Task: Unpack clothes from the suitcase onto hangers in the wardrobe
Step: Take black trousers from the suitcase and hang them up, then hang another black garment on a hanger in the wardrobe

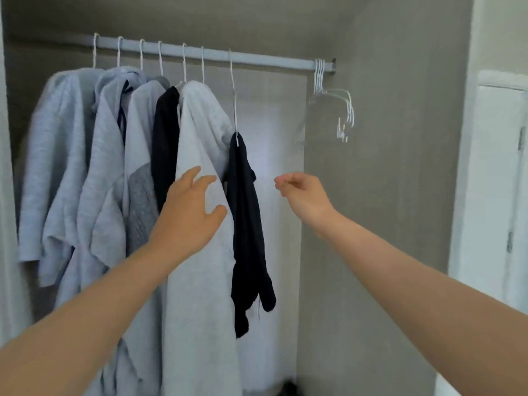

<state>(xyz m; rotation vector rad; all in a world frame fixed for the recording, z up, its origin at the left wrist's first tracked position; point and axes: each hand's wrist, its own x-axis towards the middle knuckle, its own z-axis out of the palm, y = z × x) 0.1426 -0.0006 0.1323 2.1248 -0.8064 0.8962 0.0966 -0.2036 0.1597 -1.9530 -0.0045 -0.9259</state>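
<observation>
A white rail (pixel 257 57) runs across the wardrobe. Several grey and white garments hang from it on white wire hangers, with a white top (pixel 200 252) at their right end. A black garment (pixel 248 238) hangs rightmost from a long white hanger (pixel 233 90). My left hand (pixel 190 212) is spread in front of the white top, just left of the black garment; contact is unclear. My right hand (pixel 303 195) hovers right of the black garment, fingers loosely curled, holding nothing. The suitcase is out of view.
A bunch of empty white hangers (pixel 334 110) hangs at the rail's right end. The wardrobe's grey side wall (pixel 385 167) stands to the right, with a white door (pixel 497 181) beyond it. A dark object (pixel 288 388) lies on the wardrobe floor.
</observation>
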